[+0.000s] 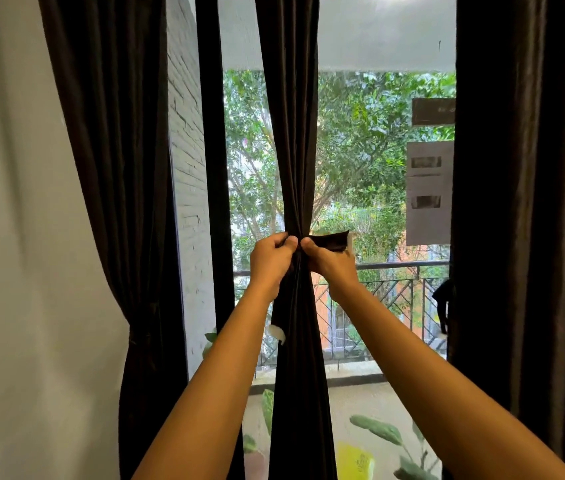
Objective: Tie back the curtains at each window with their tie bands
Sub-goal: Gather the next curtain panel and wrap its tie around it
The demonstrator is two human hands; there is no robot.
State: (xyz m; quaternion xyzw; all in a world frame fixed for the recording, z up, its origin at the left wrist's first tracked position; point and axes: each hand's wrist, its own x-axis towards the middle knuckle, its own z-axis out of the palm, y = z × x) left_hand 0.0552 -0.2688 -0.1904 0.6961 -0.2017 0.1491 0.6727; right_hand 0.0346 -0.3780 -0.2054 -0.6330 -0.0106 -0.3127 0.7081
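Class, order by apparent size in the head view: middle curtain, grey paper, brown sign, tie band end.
1. middle curtain
2. grey paper
3. brown sign and tie band end: about alike, band nearer, so unranked.

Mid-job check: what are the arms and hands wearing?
No sleeves in view: the left forearm and right forearm are bare to the frame's edge. The left hand and right hand wear no gloves; neither wrist shows a watch or bracelet.

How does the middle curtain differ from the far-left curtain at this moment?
The middle curtain is gripped by the left hand and right hand, with its tie band sticking out loose; the far-left curtain is untouched. The middle curtain is pinched higher; the far-left curtain is cinched lower. Both are dark, pleated fabric.
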